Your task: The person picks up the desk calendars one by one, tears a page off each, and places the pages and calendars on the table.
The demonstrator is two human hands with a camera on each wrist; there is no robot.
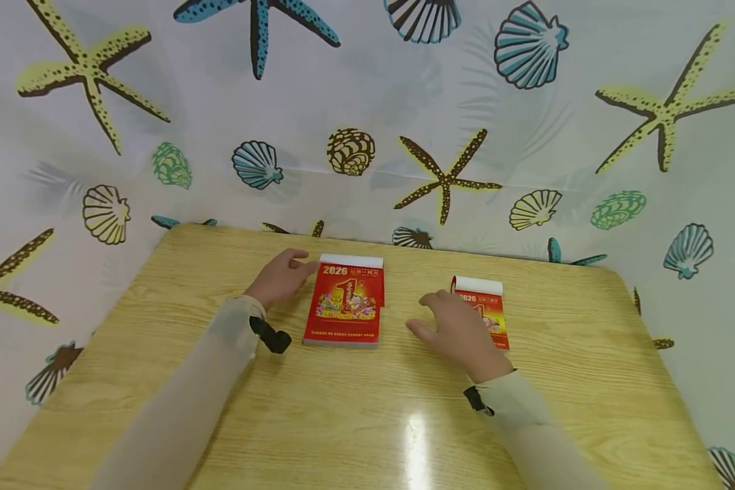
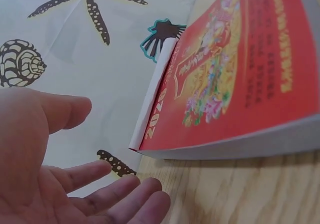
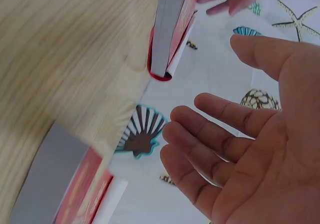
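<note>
A thick red 2026 block calendar lies on the table, a white strip along its top edge; red shows from under its right side. My left hand is beside its upper left corner, fingers relaxed and slightly bent. In the left wrist view the palm of that hand faces the calendar with nothing held. To the right lies a smaller red calendar, partly hidden behind my right hand. The right wrist view shows this hand with loosely bent, empty fingers, its thumb apart.
The wooden table has rounded far corners and a bright reflection at its front. Behind and around it hangs a white cloth printed with starfish and shells. Dark straps sit on the wrists over pale sleeves.
</note>
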